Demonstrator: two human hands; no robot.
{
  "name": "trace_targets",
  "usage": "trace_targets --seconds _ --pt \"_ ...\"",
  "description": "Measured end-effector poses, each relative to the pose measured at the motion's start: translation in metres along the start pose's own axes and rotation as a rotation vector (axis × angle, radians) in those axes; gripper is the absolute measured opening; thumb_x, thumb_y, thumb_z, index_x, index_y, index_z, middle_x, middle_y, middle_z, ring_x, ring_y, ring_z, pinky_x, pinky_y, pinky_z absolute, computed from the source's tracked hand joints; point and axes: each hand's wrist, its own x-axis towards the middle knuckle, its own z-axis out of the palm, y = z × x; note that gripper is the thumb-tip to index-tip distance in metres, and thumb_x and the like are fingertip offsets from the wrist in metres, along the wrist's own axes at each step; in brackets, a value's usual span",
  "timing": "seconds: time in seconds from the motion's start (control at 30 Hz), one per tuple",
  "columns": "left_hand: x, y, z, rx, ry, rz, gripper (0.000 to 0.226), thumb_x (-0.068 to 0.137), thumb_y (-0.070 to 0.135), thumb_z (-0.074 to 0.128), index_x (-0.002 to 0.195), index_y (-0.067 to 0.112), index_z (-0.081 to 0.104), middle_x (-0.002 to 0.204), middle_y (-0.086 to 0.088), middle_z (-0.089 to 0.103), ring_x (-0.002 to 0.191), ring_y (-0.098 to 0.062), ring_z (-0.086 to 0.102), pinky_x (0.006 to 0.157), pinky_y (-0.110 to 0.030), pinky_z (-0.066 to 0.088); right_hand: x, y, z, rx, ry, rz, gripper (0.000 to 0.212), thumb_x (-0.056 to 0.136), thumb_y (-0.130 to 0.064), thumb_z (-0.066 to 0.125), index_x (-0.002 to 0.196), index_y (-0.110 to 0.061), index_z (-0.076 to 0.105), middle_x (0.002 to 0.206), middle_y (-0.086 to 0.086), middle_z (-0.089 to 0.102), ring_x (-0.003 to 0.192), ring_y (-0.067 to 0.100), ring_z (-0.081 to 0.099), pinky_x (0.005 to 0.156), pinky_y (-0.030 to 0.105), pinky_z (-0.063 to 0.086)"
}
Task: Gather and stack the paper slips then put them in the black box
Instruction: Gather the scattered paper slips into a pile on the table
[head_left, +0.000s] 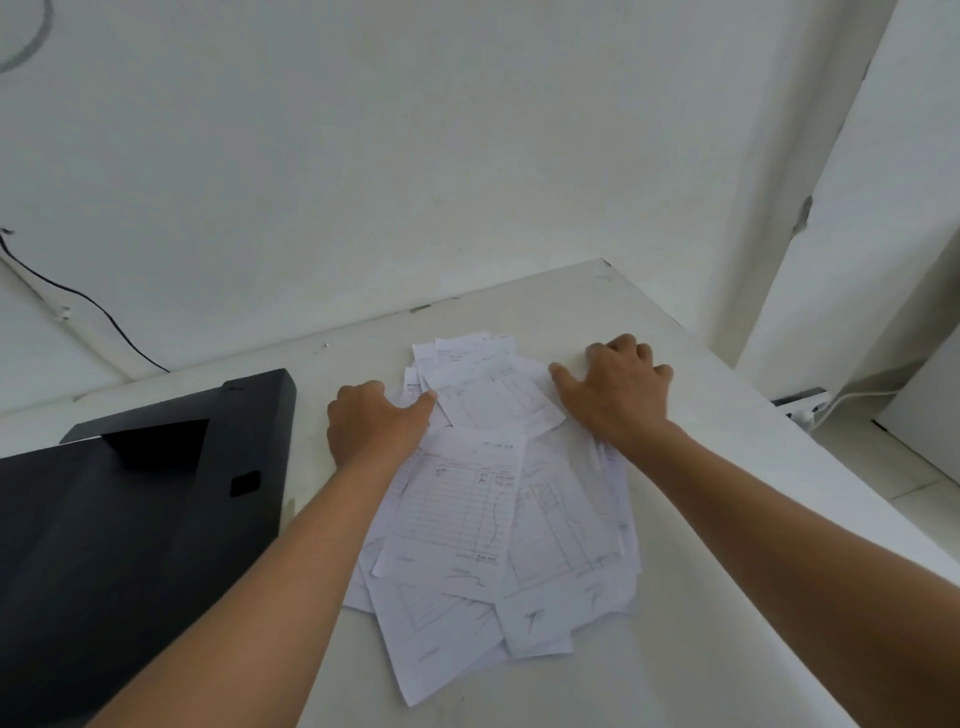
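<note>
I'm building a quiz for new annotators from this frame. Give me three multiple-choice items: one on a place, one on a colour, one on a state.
1. Where is the box relative to the paper slips?
A. to their left
B. to their right
C. on top of them

2. What colour is the box?
A. white
B. black
C. red

3. How do the slips lie?
A. in a squared stack
B. inside the box
C. in a loose overlapping pile

Key:
1 A: the black box sits left of the paper slips.
2 B: it looks black.
3 C: they overlap askew between the left hand and the right hand.
</note>
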Motion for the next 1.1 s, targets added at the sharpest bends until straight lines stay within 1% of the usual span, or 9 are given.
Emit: trace_targets --seconds 0.2,0.3,0.4,0.47,0.57,0.67,0.77,0.97,1.1 --pt "-0.012 0.012 0.006 -0.006 -0.083 0.078 0.052 0.074 0.064 0.067 0.104 0.022 0.074 0.114 0.001 0.068 0.101 -0.02 0.065 0.082 -0.035 0.056 -0.016 -0.027 0.005 0.14 -0.137 -0.281 0.044 0.104 -0.043 0.039 0.133 -0.023 0.065 0.137 0.007 0.054 0.122 0.028 0.052 0.103 0.043 0.038" --pt "-0.01 0.004 -0.001 0.008 -0.073 0.074 0.057 0.079 0.061 0.072 0.114 0.016 0.072 0.12 0.0 0.067 0.108 -0.021 0.064 0.083 -0.032 0.051 -0.014 -0.021 -0.002 0.154 -0.093 -0.151 0.054 0.102 -0.053 0.04 0.139 -0.02 0.061 0.142 0.008 0.054 0.129 0.029 0.05 0.106 0.046 0.037" --pt "-0.015 0.004 -0.003 0.01 -0.073 0.083 0.026 0.081 0.048 0.077 0.082 0.024 0.066 0.087 0.004 0.064 0.087 -0.02 0.063 0.074 -0.033 0.05 -0.024 -0.015 -0.004 0.065 -0.109 -0.061 0.065 0.094 -0.068 0.042 0.135 -0.021 0.062 0.139 0.008 0.054 0.127 0.029 0.049 0.105 0.047 0.036" --pt "-0.022 0.007 0.001 -0.008 -0.057 0.101 0.032 0.084 0.042 0.075 0.068 0.021 0.056 0.07 0.005 0.054 0.07 -0.019 0.053 0.062 -0.029 0.042 -0.032 -0.023 -0.004 0.098 -0.188 -0.175 0.06 0.095 -0.064 0.045 0.14 -0.028 0.059 0.141 0.005 0.051 0.13 0.027 0.048 0.107 0.046 0.035" --pt "-0.032 0.008 -0.003 -0.038 -0.074 0.119 0.03 0.089 0.048 0.066 0.091 0.017 0.068 0.091 -0.004 0.064 0.085 -0.022 0.061 0.07 -0.028 0.044 -0.041 -0.024 -0.015 0.187 -0.21 -0.221 0.055 0.1 -0.058 0.043 0.147 -0.031 0.053 0.15 0.006 0.048 0.137 0.028 0.044 0.112 0.048 0.032" --pt "-0.048 -0.011 -0.02 0.035 -0.098 0.07 0.08 0.084 0.069 0.058 0.141 0.013 0.056 0.14 -0.008 0.057 0.124 -0.028 0.057 0.097 -0.038 0.048 -0.055 -0.002 -0.028 0.129 -0.085 -0.072 0.065 0.096 -0.065 0.044 0.144 -0.022 0.056 0.148 0.009 0.05 0.134 0.031 0.047 0.109 0.05 0.035" --pt "-0.074 -0.034 -0.04 0.129 -0.106 0.018 0.095 0.077 0.083 0.051 0.138 0.01 0.056 0.14 -0.009 0.055 0.125 -0.029 0.055 0.089 -0.039 0.048 -0.082 0.021 -0.036 -0.006 -0.101 0.021 0.08 0.089 -0.077 0.04 0.136 -0.016 0.059 0.138 0.011 0.054 0.125 0.033 0.052 0.101 0.05 0.04" --pt "-0.119 -0.034 -0.04 0.192 -0.157 0.045 0.081 0.06 0.085 0.062 0.108 0.02 0.064 0.108 0.0 0.064 0.094 -0.022 0.063 0.077 -0.039 0.056 -0.133 0.011 -0.032 -0.034 -0.14 -0.042 0.088 0.085 -0.084 0.037 0.133 -0.013 0.058 0.129 0.01 0.053 0.117 0.032 0.053 0.091 0.045 0.046" --pt "-0.125 -0.026 -0.04 0.035 -0.151 0.02 0.073 0.072 0.064 0.077 0.125 0.016 0.061 0.122 -0.003 0.065 0.107 -0.023 0.063 0.078 -0.034 0.051 -0.14 -0.008 -0.03 0.131 -0.18 -0.114 0.084 0.087 -0.076 0.05 0.145 -0.014 0.047 0.143 0.01 0.048 0.129 0.032 0.048 0.102 0.046 0.043"
